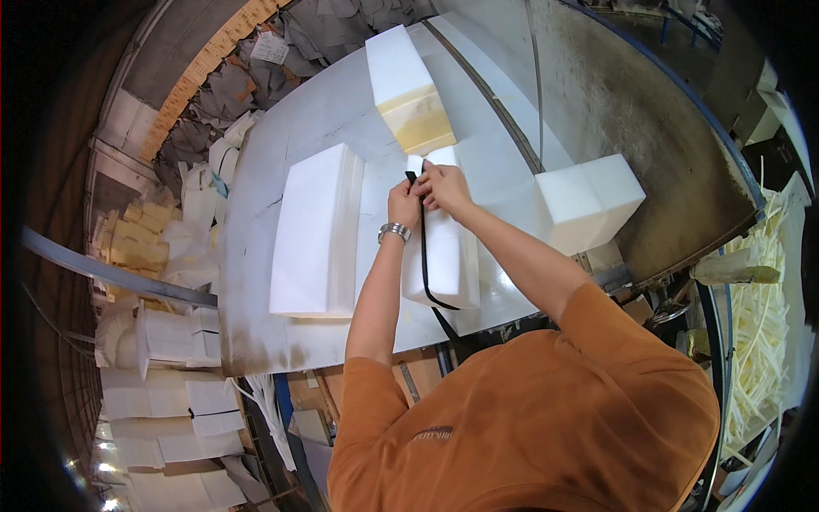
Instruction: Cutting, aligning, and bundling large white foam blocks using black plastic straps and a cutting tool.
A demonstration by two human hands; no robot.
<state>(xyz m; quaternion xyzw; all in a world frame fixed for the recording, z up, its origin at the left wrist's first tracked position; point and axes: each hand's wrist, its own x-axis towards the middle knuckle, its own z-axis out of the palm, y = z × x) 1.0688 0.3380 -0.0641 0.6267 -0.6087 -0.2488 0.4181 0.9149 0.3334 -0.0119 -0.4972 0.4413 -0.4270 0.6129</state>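
Left grip (404,206) and right grip (447,189) both pinched together on a black strap (424,256), strap running lengthwise along a white block (449,256), block just inside the front edge of the surface (249,282)

Pale strips (759,333) heaped at right; white stacks (162,394) at lower left; grey scraps (320,30) piled at top.

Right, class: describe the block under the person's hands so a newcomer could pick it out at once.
Start on the large pale table and find the left hand and right hand close together near its middle. Below them is the far end of a long white block. Unlike the three blocks around it, it bears a black strap.
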